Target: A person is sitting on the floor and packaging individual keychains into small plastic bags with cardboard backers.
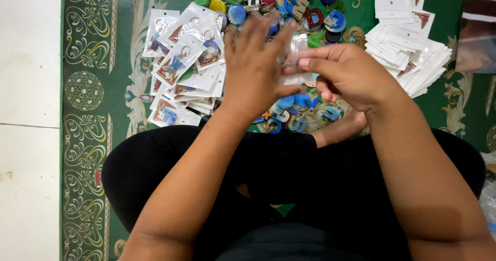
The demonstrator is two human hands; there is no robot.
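We see both hands raised together above the carpet, meeting on one small clear plastic sleeve [298,59]. The right hand [347,75] pinches the sleeve's right edge between thumb and curled fingers; the thumb lies flat along the top, its tip pointing left. The left hand [254,67] covers the sleeve's left side with the fingers fanned and pointing away from the body, the thumb reaching right to press against the sleeve's lower edge. The sleeve stands between the two hands with its long axis running away from the wearer, its upper end toward the top of the view; what it holds is blurred, and we cannot tell its contents.

Directly beneath the hands we note a loose heap of letter-shaped keychains [297,113], mostly blue, just in front of the crossed legs in black trousers [279,173]. A second, more colourful spread of keychains [289,5] lies farther out. To the left, a fanned pile of packed sleeves [186,64], each with a key ring and a card inside, rests on the green patterned carpet [93,85]. To the right lies a stack of white card-backed sleeves [408,59], well apart from the packed pile. White floor tiles [28,85] border the carpet at far left.
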